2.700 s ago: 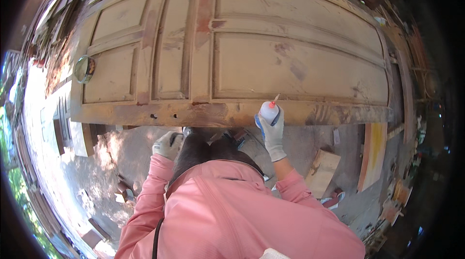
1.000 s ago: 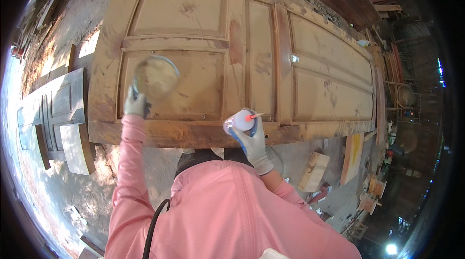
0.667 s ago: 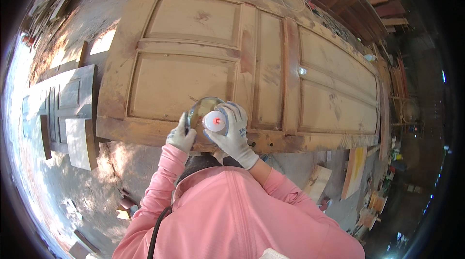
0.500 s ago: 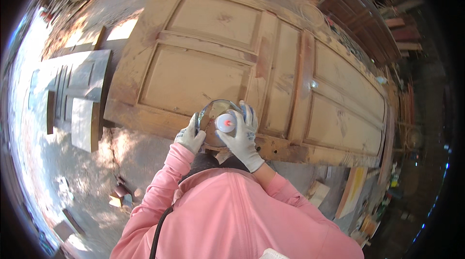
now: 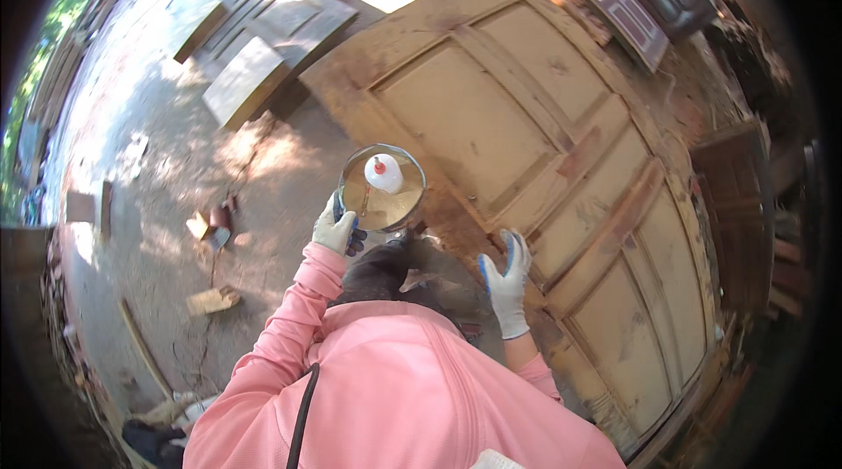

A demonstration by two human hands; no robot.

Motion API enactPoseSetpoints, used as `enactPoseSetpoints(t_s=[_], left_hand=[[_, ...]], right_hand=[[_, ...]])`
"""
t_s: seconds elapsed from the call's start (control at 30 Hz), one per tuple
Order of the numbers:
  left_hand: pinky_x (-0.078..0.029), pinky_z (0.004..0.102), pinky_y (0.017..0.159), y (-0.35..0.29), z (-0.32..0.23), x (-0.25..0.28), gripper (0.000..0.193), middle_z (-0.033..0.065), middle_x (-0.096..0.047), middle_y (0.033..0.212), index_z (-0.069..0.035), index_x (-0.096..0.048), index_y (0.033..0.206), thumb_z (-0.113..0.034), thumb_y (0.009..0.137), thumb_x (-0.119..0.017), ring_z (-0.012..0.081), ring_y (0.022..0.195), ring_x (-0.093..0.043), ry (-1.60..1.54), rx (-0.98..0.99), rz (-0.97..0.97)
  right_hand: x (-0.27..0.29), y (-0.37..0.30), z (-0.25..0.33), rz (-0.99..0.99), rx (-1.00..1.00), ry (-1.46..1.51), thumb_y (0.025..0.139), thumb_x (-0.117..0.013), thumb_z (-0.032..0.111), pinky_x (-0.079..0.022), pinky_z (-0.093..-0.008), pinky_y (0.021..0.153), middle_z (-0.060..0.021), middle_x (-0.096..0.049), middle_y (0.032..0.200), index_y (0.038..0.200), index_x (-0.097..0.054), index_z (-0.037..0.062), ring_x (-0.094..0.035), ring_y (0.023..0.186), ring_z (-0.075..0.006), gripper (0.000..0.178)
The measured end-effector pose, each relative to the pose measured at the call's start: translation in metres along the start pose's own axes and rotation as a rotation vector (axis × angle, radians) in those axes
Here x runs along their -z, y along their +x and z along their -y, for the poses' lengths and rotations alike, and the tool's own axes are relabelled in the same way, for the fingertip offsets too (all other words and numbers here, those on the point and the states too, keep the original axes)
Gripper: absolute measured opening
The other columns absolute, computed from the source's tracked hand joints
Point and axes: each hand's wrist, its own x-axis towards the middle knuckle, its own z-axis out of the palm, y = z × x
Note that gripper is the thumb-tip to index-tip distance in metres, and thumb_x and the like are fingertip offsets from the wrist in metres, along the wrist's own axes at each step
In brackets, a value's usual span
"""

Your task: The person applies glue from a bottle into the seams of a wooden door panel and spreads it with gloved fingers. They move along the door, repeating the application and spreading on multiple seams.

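Observation:
My left hand (image 5: 335, 230), in a pale glove with dark fingertips, grips the near left side of a round tub (image 5: 396, 208). The tub has a thin rim and a tan inside. A white squeeze bottle (image 5: 387, 176) with a red tip stands or leans in it, beside a thin reddish stick-like tool (image 5: 366, 201). My right hand (image 5: 509, 283), gloved the same way with blue on the fingers, is apart from the tub. Its fingers are spread with nothing in them, over the near edge of a large tan panelled door (image 5: 465, 118).
Grey panels (image 5: 250, 79) lie at the upper left. A wood block (image 5: 213, 301) and a brown can-like piece (image 5: 219, 228) lie on the concrete floor, with a long stick (image 5: 146, 348) nearer. Dark doors (image 5: 735, 210) stand along the right side.
My right hand has let go of the white bottle and moved right, opening. My left hand still holds the tub. The view has turned left, and the tub is now over the floor beside the door.

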Motion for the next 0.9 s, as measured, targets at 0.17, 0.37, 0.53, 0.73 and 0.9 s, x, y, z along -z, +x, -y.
enactPoseSetpoints(t_s=[0.17, 0.37, 0.53, 0.73, 0.9], left_hand=[[-0.046, 0.0322, 0.036, -0.018, 0.037, 0.091, 0.048, 0.0125, -0.065, 0.071, -0.018, -0.05, 0.143, -0.015, 0.095, -0.053, 0.0205, 0.044, -0.059, -0.153, 0.059, -0.203], [-0.045, 0.0336, 0.036, 0.008, 0.063, 0.188, 0.021, 0.0128, -0.063, 0.068, -0.018, -0.056, 0.112, -0.021, 0.092, -0.055, 0.0213, 0.042, -0.057, -0.248, 0.111, -0.439], [-0.045, 0.0335, 0.037, 0.09, 0.066, 0.256, 0.019, 0.0112, -0.064, 0.069, -0.016, -0.058, 0.108, -0.021, 0.09, -0.057, 0.0203, 0.043, -0.057, -0.403, 0.111, -0.51], [-0.046, 0.0338, 0.036, 0.305, 0.146, 0.377, 0.03, 0.0134, -0.062, 0.066, -0.017, -0.053, 0.122, -0.016, 0.092, -0.053, 0.0217, 0.042, -0.057, -0.377, -0.081, -0.557], [-0.05, 0.0348, 0.039, 0.462, 0.087, 0.413, 0.044, 0.0143, -0.065, 0.075, -0.018, -0.043, 0.138, -0.011, 0.095, -0.05, 0.0224, 0.046, -0.061, -0.434, 0.074, -0.651]], right_hand=[[-0.005, -0.006, -0.009, 0.141, -0.078, 0.098, 0.089, -0.072, 0.012, -0.041, -0.0446, 0.107, -0.0118, -0.067, 0.107, 0.092, -0.066, 0.0036, -0.057, 0.116, -0.0332, 0.01], [-0.058, 0.018, 0.02, 0.225, 0.06, 0.057, 0.1, -0.066, 0.019, -0.049, -0.0305, 0.066, -0.0035, -0.062, 0.079, 0.082, -0.06, 0.0014, -0.06, 0.073, -0.0145, 0.026], [-0.117, 0.058, 0.095, 0.456, -0.26, 0.249, 0.106, -0.057, 0.021, -0.04, -0.0316, 0.051, -0.0026, -0.053, 0.06, 0.078, -0.059, 0.0032, -0.05, 0.054, -0.0103, 0.033], [-0.249, 0.095, 0.145, 0.56, -0.343, 0.088, 0.104, -0.055, 0.017, -0.046, -0.0323, 0.059, -0.0082, -0.061, 0.066, 0.086, -0.062, -0.0004, -0.059, 0.061, -0.0145, 0.026], [-0.372, 0.089, 0.153, 0.71, -0.48, -0.109, 0.097, -0.061, 0.016, -0.052, -0.0399, 0.088, -0.0212, -0.07, 0.106, 0.111, -0.066, -0.0014, -0.068, 0.1, -0.033, 0.023]])
